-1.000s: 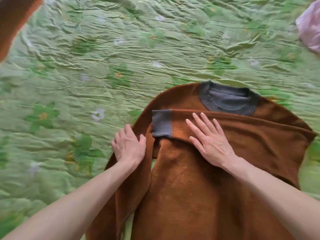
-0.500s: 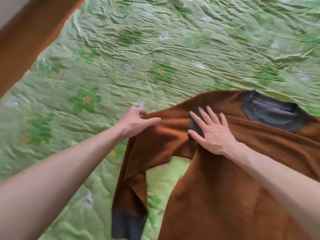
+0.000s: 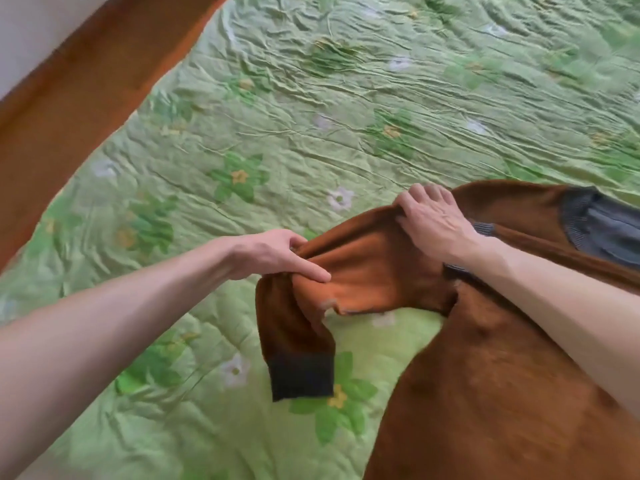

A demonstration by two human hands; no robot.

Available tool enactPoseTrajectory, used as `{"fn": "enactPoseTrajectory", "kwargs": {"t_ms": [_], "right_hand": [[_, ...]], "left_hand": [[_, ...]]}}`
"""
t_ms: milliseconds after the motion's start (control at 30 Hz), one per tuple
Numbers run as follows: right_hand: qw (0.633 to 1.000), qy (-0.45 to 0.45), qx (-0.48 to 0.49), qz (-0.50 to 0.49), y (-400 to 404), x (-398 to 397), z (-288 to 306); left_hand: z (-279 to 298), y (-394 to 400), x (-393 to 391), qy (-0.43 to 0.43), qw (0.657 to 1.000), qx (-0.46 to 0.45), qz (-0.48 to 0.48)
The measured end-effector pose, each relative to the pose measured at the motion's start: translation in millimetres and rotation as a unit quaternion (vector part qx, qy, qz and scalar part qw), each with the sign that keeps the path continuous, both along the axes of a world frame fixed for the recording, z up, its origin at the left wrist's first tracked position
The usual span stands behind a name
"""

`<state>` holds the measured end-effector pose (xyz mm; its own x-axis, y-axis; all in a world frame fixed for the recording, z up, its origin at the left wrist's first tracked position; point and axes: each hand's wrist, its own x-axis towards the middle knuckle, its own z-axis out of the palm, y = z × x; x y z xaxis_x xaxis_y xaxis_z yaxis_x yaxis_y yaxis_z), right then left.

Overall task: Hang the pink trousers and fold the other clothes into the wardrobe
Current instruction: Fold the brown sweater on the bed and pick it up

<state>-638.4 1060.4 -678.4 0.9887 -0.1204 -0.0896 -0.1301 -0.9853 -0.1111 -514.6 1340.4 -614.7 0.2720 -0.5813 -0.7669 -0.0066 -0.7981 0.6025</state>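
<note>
**Two hands lift a brown sweater's sleeve over a green quilt**

A person leans over a bed, both bare forearms reaching in from the near edge. The brown sweater [image 3: 485, 375] lies spread on the green flowered quilt [image 3: 311, 116], its body filling the lower right of the view & its dark grey ribbed collar [image 3: 602, 226] at the far right. The left hand [image 3: 273, 252] comes in from the left, arm nearly straight, and grips the sleeve [image 3: 363, 271] partway along: fingers curled into the cloth from behind, thumb laid out flat along the front, fabric bunched between them. The right hand [image 3: 433, 223] crosses from the right, wrist bent, palm down, and holds the same sleeve up near the shoulder, fingers curled over the top fold with the tips tucked past the edge (thumb side pressed into the knit). Between the two hands the sleeve is raised off the quilt in a sagging span; below the left hand the rest hangs down, ending in a dark grey cuff [image 3: 301, 379] just above the quilt. A second grey ribbed cuff [image 3: 483, 228] peeks out beside the right wrist, lying on the sweater's chest. Top left, a brown wooden bed frame [image 3: 79, 98] runs diagonally, w/ pale wall [image 3: 34, 32] behind it.
</note>
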Motion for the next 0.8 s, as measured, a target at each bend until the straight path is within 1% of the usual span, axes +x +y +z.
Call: {"fn": "enactPoseTrajectory", "kwargs": {"t_ms": [133,200,267,333,400,467,533,600,633,667,700,733,767,800], "right_hand": [[0.999,-0.003,-0.047,-0.020,-7.4,13.3,6.1],[0.997,0.003,-0.068,-0.033,-4.9,15.5,5.5],[0.996,0.006,-0.075,-0.038,6.2,16.8,2.4],[0.996,-0.015,-0.081,-0.023,18.4,11.5,-3.4],[0.998,-0.032,-0.061,0.002,34.0,7.1,-6.7],[0.997,-0.044,-0.048,0.040,50.3,0.7,-6.2],[0.994,-0.068,-0.033,0.080,63.8,-9.1,-7.0],[0.992,-0.085,0.001,0.093,75.3,-22.7,-14.0],[0.993,-0.085,0.019,0.080,81.5,-29.3,-19.9],[0.995,-0.073,0.033,0.053,87.6,-33.4,-24.7],[0.998,-0.037,0.042,0.019,94.0,-34.8,-27.7],[0.999,0.019,0.045,-0.011,99.6,-33.5,-30.8],[0.996,0.068,0.041,-0.033,103.8,-31.5,-34.8],[0.993,0.101,0.035,-0.044,106.3,-29.4,-38.0]], "left_hand": [[5.1,25.1,25.4,-0.060,0.997,0.012,-0.041],[3.0,46.4,41.2,-0.071,0.996,0.026,-0.051],[0.1,71.1,58.8,-0.078,0.996,0.023,-0.042],[-3.7,86.7,71.2,-0.116,0.993,0.021,-0.016],[-5.8,97.7,81.0,-0.195,0.980,0.022,-0.017],[-8.3,108.3,88.8,-0.259,0.964,0.023,-0.057],[-10.4,118.9,94.4,-0.276,0.956,0.033,-0.088],[-13.7,126.9,96.1,-0.290,0.953,0.050,-0.076],[-15.4,129.6,95.0,-0.300,0.951,0.053,-0.057],[-17.6,131.7,93.4,-0.308,0.949,0.052,-0.034],[-19.2,133.2,91.0,-0.313,0.948,0.051,-0.008],[-20.7,134.6,88.8,-0.308,0.950,0.046,0.023],[-20.3,135.6,86.4,-0.288,0.955,0.036,0.063],[-18.3,137.6,84.9,-0.250,0.962,0.025,0.107]]}}
